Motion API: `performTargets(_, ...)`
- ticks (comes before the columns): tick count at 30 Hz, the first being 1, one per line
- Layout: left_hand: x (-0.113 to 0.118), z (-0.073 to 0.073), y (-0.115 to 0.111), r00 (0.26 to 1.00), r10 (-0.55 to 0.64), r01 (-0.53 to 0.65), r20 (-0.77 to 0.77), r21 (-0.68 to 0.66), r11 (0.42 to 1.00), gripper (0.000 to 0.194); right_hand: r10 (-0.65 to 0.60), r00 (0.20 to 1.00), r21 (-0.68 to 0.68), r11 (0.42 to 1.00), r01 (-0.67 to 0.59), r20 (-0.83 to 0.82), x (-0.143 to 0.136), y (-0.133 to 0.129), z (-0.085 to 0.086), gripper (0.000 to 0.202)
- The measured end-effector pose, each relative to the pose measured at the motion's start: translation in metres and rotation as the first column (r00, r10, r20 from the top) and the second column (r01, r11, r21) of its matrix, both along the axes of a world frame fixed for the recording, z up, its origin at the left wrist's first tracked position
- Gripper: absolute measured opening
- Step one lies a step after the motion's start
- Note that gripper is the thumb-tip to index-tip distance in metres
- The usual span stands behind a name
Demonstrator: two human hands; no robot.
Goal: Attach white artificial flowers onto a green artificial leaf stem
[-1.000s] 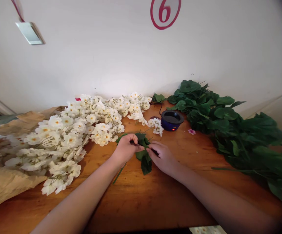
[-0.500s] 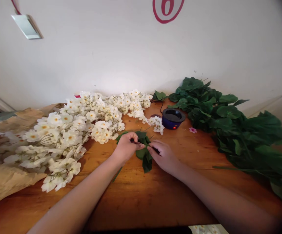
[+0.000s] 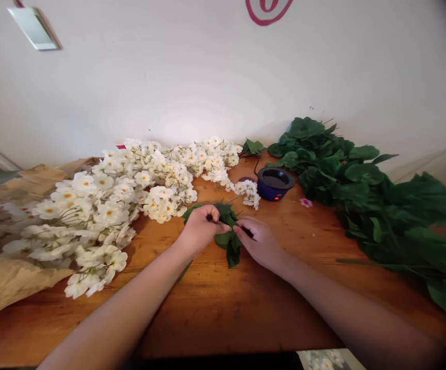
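Note:
A bunch of dark green artificial leaves [image 3: 233,245] is between my two hands at the middle of the wooden table. My left hand [image 3: 203,226] is closed in a pinch on the bunch from the left, the fingers curled toward the thumb. From the right, my right hand [image 3: 257,239] pinches the leaves, its fingertips close to those of the left. Just beyond the hands lies a small cluster of white flowers [image 3: 247,193], touching or close beside a round blue pot [image 3: 272,191] with a black rim and a red light.
White flowers [image 3: 161,169] are heaped on the left, beside brown paper [image 3: 18,282]. Green leafy stems [image 3: 361,180] are piled on the right. A small pink flower [image 3: 306,202] lies on the wooden table [image 3: 223,318]. A pale wall [image 3: 169,67] rises behind.
The view has tilted slightly, so the wall marking and wall plate sit higher. Both hands keep their pinch on the leaves, with hardly any movement.

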State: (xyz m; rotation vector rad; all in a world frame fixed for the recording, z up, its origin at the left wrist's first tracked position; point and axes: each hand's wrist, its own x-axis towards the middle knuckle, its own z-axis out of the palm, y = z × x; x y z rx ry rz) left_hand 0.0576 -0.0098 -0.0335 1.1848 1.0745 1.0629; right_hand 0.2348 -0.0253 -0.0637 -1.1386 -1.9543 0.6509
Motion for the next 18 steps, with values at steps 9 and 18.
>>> performTargets(9, 0.0007, -0.0035, 0.0007, 0.999, 0.024, -0.023, 0.045, -0.021, 1.000, 0.037, 0.001, 1.000, 0.010, 1.000, -0.001, 0.030, -0.0003, -0.0006, 0.0004, 0.026)
performTargets(18, 0.0033, -0.0022, -0.0014, 0.999, 0.020, -0.019, 0.041, -0.008, 1.000, 0.037, 0.002, 1.000, 0.006, 1.000, -0.002, 0.007, -0.0006, -0.0002, 0.0016, 0.025)
